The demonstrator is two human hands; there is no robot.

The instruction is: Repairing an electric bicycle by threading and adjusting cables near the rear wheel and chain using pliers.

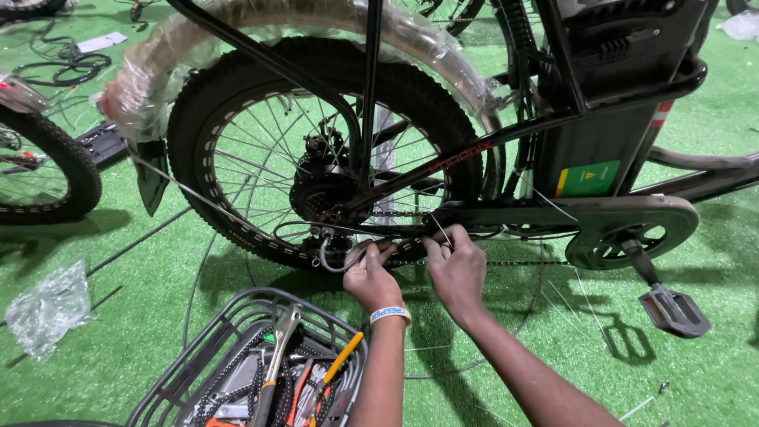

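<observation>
A black bicycle stands on green turf, its fat rear wheel [316,150] in the middle of the view. My left hand [370,278], with a white wristband, is closed on a grey cable loop [330,259] just under the rear hub. Beside it, my right hand [457,270] pinches a thin pale tie [439,230] at the black frame tube by the chain [514,262]. The two hands sit side by side, nearly touching. The fingertips are hidden behind the cable and frame.
A black wire basket [207,341] at the bottom holds pliers [277,348], a yellow-handled screwdriver [341,360] and other tools. A pedal [673,310] juts out at the right. Another tyre [55,170] stands at the left, with crumpled plastic [49,310] below it.
</observation>
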